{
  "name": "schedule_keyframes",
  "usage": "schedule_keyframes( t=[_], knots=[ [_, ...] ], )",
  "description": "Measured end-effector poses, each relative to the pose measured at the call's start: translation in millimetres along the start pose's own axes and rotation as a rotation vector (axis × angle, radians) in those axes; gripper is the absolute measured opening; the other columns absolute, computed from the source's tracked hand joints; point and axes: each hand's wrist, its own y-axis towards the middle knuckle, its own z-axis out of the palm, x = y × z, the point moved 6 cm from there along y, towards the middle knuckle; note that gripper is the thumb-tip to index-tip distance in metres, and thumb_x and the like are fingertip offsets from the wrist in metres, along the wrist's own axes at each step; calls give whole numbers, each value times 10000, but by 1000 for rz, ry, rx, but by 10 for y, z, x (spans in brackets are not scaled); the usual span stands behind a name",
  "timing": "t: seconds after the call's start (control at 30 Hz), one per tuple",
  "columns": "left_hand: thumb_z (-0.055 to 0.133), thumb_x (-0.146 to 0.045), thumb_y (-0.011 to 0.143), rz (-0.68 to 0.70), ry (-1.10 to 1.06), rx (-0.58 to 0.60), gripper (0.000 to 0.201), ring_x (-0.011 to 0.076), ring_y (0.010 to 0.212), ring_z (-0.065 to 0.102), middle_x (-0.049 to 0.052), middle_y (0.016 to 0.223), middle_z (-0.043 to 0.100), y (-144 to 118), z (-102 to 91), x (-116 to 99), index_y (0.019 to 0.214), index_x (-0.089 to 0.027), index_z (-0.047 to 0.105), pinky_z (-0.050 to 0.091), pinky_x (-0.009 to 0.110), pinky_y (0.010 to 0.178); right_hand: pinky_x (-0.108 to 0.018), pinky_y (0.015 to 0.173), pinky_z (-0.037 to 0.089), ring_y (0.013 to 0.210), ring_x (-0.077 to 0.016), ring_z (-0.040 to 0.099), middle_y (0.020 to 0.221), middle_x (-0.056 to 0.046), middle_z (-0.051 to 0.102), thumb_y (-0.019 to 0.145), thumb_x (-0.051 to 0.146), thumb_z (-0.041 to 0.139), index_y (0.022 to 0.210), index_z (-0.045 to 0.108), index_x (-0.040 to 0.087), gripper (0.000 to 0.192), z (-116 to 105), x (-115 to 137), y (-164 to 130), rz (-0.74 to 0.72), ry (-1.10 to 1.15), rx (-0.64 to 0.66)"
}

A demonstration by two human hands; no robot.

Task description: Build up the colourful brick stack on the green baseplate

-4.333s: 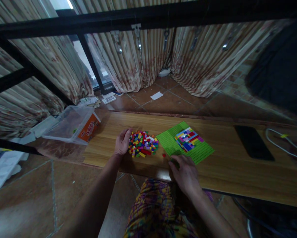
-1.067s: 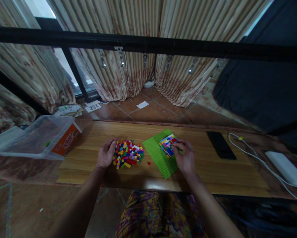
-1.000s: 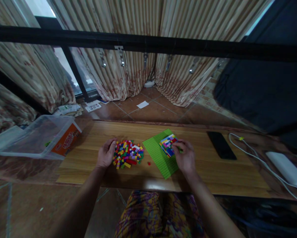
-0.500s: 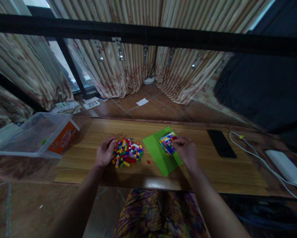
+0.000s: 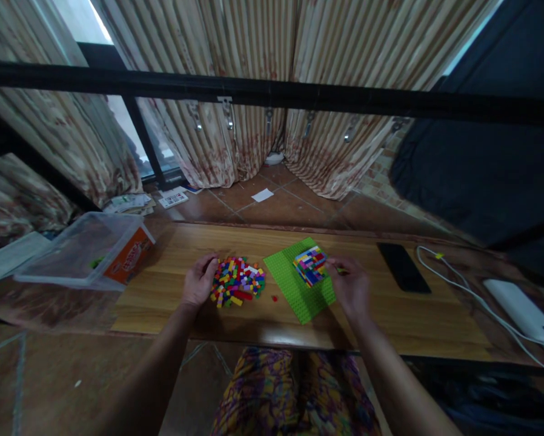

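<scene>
A: Bricks piling up at the left — the left hand (image 5: 198, 283) is resting against the edge of the loose brick heap (image 5: 238, 282) on the wooden surface (image 5: 403, 318), fingers curled around it, holding nothing I can make out.

B: And the right hand (image 5: 351, 284) is hovering at the right edge of the green baseplate (image 5: 299, 287), fingertips drawn together beside the coloured brick patch (image 5: 311, 264). Something yellowish is poking out by them; whether it's a pinched brick, I cannot tell.

A: So it's looking like the placing step.

B: Agreed. I'm judging the next move needs studs lined up and a straight press down. One red brick (image 5: 274, 298) is lying stray between heap and plate.
</scene>
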Motion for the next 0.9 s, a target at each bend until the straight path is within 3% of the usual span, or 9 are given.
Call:
schedule_keyframes(
  t=[0.07, 0.13, 0.33, 0.43, 0.63, 0.9],
  knots=[
    [480, -490, 838, 3, -5, -3, 429, 228, 1031, 631, 74, 1064, 710, -8, 5, -1, 1034, -169, 686, 469, 373, 979, -317, 686, 466, 851, -215, 619, 899, -82, 679, 784, 400, 615, 797, 710, 186, 234, -67, 65, -157, -1, 51, -40],
    [478, -485, 844, -2, -13, -2, 423, 224, 1017, 635, 74, 1054, 711, -18, 12, 0, 1028, -168, 689, 474, 367, 968, -302, 665, 460, 817, -201, 623, 905, -70, 687, 802, 402, 612, 826, 708, 197, 228, -18, 125, -349, 12, 83, 26],
    [472, -456, 870, 10, -19, -7, 400, 212, 1032, 629, 78, 1067, 704, -37, 15, -2, 1041, -165, 687, 466, 359, 973, -307, 738, 474, 821, -185, 627, 901, -46, 685, 863, 329, 544, 884, 692, 217, 187, 498, 353, -862, -95, 51, 378],
    [461, -443, 879, 16, -24, -2, 392, 208, 1029, 630, 78, 1060, 704, -39, 15, -10, 1043, -164, 684, 470, 352, 967, -324, 770, 476, 842, -199, 624, 918, -57, 682, 872, 300, 522, 937, 686, 207, 199, 757, 431, -931, -153, -66, 465],
    [465, -431, 885, 8, -25, 2, 371, 205, 1040, 629, 72, 1077, 703, -43, 9, -12, 1053, -182, 684, 473, 345, 970, -350, 812, 449, 897, -229, 587, 923, -59, 668, 827, 247, 582, 933, 680, 214, 148, 1054, 536, -950, -282, -230, 498],
    [470, -440, 884, -10, -16, 12, 382, 198, 1034, 630, 63, 1083, 702, -50, 8, -13, 1069, -180, 680, 474, 331, 970, -336, 807, 407, 864, -217, 557, 859, -33, 648, 827, 298, 629, 825, 667, 230, 78, 1175, 574, -1065, -296, -281, 465]
  ],
)
